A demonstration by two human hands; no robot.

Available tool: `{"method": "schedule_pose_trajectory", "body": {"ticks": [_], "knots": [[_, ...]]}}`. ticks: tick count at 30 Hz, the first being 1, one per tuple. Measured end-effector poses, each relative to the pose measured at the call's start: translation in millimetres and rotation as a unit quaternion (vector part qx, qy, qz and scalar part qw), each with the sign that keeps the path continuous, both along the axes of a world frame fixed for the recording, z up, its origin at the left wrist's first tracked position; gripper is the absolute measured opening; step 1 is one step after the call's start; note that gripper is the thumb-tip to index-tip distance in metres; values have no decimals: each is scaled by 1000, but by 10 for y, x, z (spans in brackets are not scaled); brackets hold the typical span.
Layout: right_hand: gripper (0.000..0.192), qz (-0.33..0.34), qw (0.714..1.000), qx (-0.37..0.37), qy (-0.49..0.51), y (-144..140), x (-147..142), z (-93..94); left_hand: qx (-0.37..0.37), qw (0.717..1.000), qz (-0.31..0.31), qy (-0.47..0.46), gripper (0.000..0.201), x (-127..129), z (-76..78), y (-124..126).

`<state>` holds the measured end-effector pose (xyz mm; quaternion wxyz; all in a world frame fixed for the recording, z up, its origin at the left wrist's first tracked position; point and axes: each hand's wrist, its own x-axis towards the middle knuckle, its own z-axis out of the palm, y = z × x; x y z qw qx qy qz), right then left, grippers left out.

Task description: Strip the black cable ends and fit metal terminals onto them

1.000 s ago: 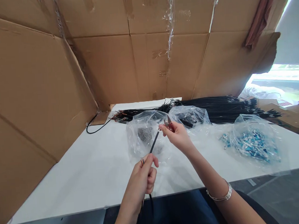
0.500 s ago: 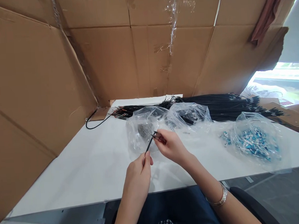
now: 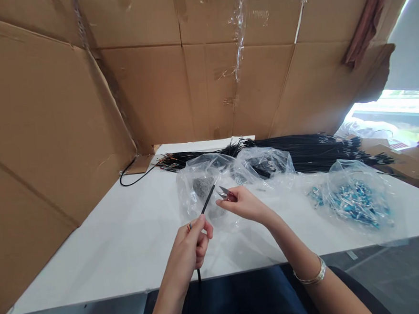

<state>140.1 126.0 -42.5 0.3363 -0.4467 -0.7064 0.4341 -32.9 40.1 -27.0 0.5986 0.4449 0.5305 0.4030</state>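
Note:
Between the thumb and fingers of my left hand (image 3: 192, 242) is a black cable (image 3: 208, 199); its upper end points up and to the right, and a short length hangs below the hand. My right hand (image 3: 246, 203) is closed around small thread snips (image 3: 227, 194) with dark red handles. The blades are spread apart, just right of the cable's tip and not touching it. Behind both hands lies a clear plastic bag (image 3: 186, 189) with a grey mass of small pieces (image 3: 203, 187) in it.
A long bundle of black cables (image 3: 302, 153) lies along the back of the white table (image 3: 122, 244). At right is a clear bag of blue and silver small parts (image 3: 359, 201). Cardboard walls (image 3: 147, 94) enclose the back and left. A loose cable (image 3: 134, 183) curls at the left corner.
The snips have come away from the cable's end toward the right, and their blades have spread. My left hand has turned, and the cable's lower length now shows beneath it.

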Motion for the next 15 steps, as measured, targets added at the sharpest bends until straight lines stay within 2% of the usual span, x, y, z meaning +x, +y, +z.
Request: {"method": "schedule_pose_trajectory", "body": {"ticks": [8, 15], "knots": [[35, 10, 999, -22, 31, 17, -51, 56, -27, 996, -47, -77, 44, -51, -9, 12], [36, 100, 987, -121, 46, 106, -15, 79, -41, 987, -72, -141, 41, -79, 7, 27]]}}
